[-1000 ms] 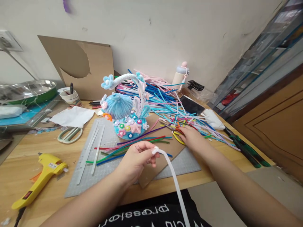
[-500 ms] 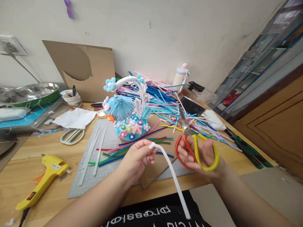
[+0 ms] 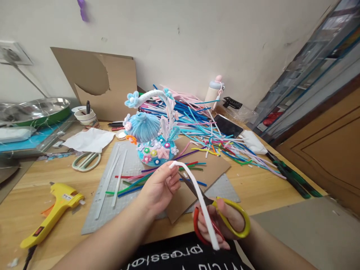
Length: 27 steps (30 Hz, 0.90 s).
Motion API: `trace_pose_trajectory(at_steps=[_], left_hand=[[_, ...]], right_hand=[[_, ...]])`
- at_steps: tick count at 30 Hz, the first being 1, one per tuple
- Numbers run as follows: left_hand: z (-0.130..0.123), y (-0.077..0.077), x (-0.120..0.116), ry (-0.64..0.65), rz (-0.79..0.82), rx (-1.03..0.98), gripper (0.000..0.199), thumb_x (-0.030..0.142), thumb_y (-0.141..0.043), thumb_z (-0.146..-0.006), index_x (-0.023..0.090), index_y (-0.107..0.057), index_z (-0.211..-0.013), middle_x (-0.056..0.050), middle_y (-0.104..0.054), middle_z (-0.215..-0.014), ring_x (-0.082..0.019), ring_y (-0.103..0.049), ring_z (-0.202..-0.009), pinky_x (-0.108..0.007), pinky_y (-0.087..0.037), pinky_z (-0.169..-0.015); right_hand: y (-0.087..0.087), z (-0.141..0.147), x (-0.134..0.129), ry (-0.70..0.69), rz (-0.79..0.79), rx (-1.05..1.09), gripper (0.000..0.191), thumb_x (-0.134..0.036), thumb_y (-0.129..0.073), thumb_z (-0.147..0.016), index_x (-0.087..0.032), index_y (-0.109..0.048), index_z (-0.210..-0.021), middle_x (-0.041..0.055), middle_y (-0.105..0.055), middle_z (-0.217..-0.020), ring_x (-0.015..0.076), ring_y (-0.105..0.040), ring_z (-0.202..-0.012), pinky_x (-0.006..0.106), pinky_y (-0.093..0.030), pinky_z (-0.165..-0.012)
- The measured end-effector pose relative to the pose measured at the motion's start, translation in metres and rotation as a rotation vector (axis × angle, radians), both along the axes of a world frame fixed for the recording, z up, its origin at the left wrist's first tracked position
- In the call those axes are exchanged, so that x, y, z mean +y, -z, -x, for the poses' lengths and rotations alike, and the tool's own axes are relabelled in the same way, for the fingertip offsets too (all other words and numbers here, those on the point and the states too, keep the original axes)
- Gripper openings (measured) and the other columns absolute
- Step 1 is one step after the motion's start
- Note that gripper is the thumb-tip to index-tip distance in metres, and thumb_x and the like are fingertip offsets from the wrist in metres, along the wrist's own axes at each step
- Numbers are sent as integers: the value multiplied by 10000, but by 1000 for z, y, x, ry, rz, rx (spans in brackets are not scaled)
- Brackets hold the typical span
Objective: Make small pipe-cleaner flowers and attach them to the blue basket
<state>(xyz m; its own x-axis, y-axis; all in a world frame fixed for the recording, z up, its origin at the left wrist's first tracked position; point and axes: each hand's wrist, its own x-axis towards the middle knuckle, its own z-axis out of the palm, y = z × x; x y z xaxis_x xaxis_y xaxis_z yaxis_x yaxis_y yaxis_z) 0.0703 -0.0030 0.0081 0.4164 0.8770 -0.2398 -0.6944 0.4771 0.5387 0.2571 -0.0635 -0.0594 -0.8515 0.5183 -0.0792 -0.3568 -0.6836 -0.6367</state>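
Note:
My left hand (image 3: 163, 187) pinches the upper end of a white pipe cleaner (image 3: 199, 195), which curves down to the right. In my right hand (image 3: 213, 225) are scissors (image 3: 233, 218) with one red and one yellow handle, fingers through the loops. Their blades point up and left, passing behind the white strip close to my left fingers. Beyond my hands stands a blue flower-covered craft piece (image 3: 157, 152) with a white arched stem and a hanging pleated blue shade (image 3: 143, 125).
A yellow glue gun (image 3: 53, 213) lies at the left, near green-handled scissors (image 3: 86, 162). Colourful pipe cleaners (image 3: 194, 116) are heaped behind. A cutting mat (image 3: 95, 202) and cardboard (image 3: 180, 206) lie under the work area; a phone (image 3: 228, 126) rests at the right.
My right hand has moved down and left, and the scissors have swung from pointing up to reaching behind the white pipe cleaner. My left hand has shifted slightly left with the strip.

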Motion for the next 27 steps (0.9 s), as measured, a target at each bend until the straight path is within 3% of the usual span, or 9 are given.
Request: trace_pose_trajectory(at_steps=[13, 24, 27], left_hand=[[-6, -3, -10, 15, -89, 174, 271, 288, -824, -591, 140, -613, -677, 69, -410, -476, -41, -278, -442, -188, -202, -464], [-9, 4, -8, 27, -127, 222, 303, 316, -791, -625, 144, -543, -645, 75, -414, -448, -40, -300, -424, -187, -201, -454], [-13, 9, -4, 42, -111, 228, 289, 294, -778, -638, 148, -529, -629, 79, -406, -442, -41, -311, -419, -182, -212, -446]], right_hand=[[-19, 18, 9, 29, -59, 75, 608, -759, -451, -763, -158, -477, -675, -49, -407, -553, 37, -321, -346, 146, -265, -272], [-14, 24, 9, 48, 0, 142, 622, -774, -461, -740, -153, -495, -713, -34, -445, -602, 46, -391, -366, 140, -312, -263], [-8, 26, 12, 60, 11, 254, 656, -784, -364, -777, -146, -508, -733, -31, -465, -555, 61, -412, -345, 158, -356, -265]])
